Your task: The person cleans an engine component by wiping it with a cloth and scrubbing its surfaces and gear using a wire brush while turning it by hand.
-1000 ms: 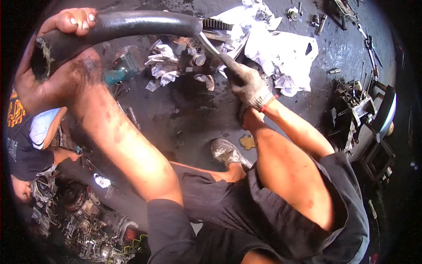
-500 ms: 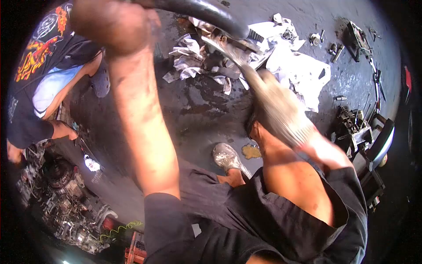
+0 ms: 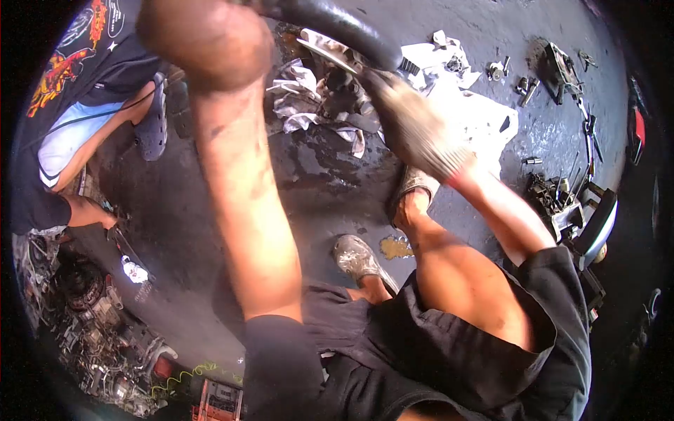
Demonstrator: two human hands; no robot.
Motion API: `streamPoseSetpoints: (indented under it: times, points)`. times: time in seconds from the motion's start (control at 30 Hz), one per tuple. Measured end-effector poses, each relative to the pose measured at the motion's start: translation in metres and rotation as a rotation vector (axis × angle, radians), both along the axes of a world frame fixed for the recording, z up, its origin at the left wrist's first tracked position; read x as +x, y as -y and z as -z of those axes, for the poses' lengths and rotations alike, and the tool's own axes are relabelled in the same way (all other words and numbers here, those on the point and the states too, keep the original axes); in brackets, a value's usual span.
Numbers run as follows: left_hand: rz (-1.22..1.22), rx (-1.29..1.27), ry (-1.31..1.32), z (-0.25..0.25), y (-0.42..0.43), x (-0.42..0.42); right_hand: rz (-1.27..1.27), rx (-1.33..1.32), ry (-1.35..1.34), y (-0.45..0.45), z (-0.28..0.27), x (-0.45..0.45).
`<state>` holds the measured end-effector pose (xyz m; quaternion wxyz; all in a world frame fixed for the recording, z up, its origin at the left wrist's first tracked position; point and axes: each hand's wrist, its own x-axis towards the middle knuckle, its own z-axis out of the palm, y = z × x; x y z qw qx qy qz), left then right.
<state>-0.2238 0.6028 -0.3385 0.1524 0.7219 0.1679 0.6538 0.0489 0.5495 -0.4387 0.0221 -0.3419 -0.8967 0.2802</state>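
Note:
My bare left hand (image 3: 207,45), blurred at the upper left, looks closed around a glossy black curved tube (image 3: 337,31) beside it. Much of the grip is hidden, and the tube's near end runs out at the top edge. On my right hand (image 3: 407,116) is a dirty knit glove. Its closed fingers hold a thin, pale flat strip (image 3: 326,55) that points up and left, under the tube. Below lie dirty metal parts (image 3: 351,95) among crumpled white rags (image 3: 298,95); my glove and the tube cover some of them.
Another person (image 3: 91,98) crouches at the left beside engine parts (image 3: 105,337). White sheeting (image 3: 495,119) lies beyond my glove. Loose parts and tools (image 3: 562,193) sit on the dark floor at the right. A brown puddle (image 3: 397,247) lies near my shoe (image 3: 358,258).
My gloved right hand has moved up and left with the pale strip. My left hand has shifted slightly right. The crouching person's arm has moved slightly left in view.

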Motion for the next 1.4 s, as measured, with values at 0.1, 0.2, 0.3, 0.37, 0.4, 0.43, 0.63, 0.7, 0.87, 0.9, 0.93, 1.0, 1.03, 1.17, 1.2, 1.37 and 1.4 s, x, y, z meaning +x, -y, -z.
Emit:
streamPoseSetpoints:
  times: [0.1, 0.2, 0.3, 0.37, 0.4, 0.43, 0.63, 0.7, 0.87, 0.9, 0.93, 1.0, 1.03, 1.17, 1.2, 1.37, 1.4]
  points:
    - [-0.066, 0.053, -0.114, 0.001, 0.008, -0.009, 0.060, -0.215, 0.015, 0.003, 0.001, -0.017]
    - [-0.021, 0.035, -0.116, 0.002, 0.008, -0.011, 0.235, -0.389, 0.024, 0.044, -0.027, 0.067]
    - [-0.051, -0.032, -0.089, -0.001, 0.012, -0.004, 0.580, -0.633, -0.126, 0.062, -0.045, 0.096]
    - [-0.006, -0.082, -0.046, -0.004, 0.014, 0.007, 0.771, -0.849, -0.281, 0.063, -0.046, 0.080]
    - [0.016, -0.107, -0.023, -0.005, 0.014, 0.012, 0.815, -0.925, -0.359, 0.062, -0.045, 0.065]
    - [0.021, -0.117, 0.003, -0.007, 0.017, 0.017, 0.840, -0.973, -0.415, 0.061, -0.042, 0.052]
    - [0.084, -0.116, -0.093, -0.001, 0.011, -0.004, 0.909, -0.885, -0.480, 0.061, 0.006, -0.018]
    - [0.000, -0.211, -0.042, -0.020, 0.027, 0.018, 0.779, -0.591, -0.298, 0.063, 0.010, -0.036]
    - [0.001, -0.078, 0.054, 0.009, 0.022, 0.011, 0.718, -0.606, -0.400, 0.073, 0.000, -0.005]
    - [0.015, -0.099, 0.068, 0.004, 0.023, 0.018, 0.701, -0.650, -0.373, 0.065, -0.016, 0.000]
    - [0.012, -0.087, 0.066, 0.007, 0.023, 0.017, 0.699, -0.772, -0.341, 0.042, -0.025, -0.007]
    - [0.006, -0.065, 0.060, 0.012, 0.021, 0.016, 0.736, -0.548, -0.322, 0.056, -0.008, -0.018]
    - [-0.030, -0.089, 0.027, 0.011, 0.027, 0.009, 0.663, -0.571, -0.311, 0.064, -0.009, -0.006]
    - [-0.047, -0.135, 0.042, -0.005, 0.032, 0.016, 0.281, -0.484, -0.124, 0.071, -0.021, 0.076]
    - [-0.032, -0.118, 0.017, -0.006, 0.029, 0.017, 0.227, -0.440, -0.031, 0.070, -0.019, 0.084]
    - [0.044, 0.006, -0.235, -0.005, 0.011, -0.006, 0.101, -0.191, 0.150, 0.009, 0.009, 0.036]
    - [0.062, 0.025, -0.275, -0.003, 0.009, -0.009, 0.115, -0.079, -0.192, 0.001, 0.034, 0.022]
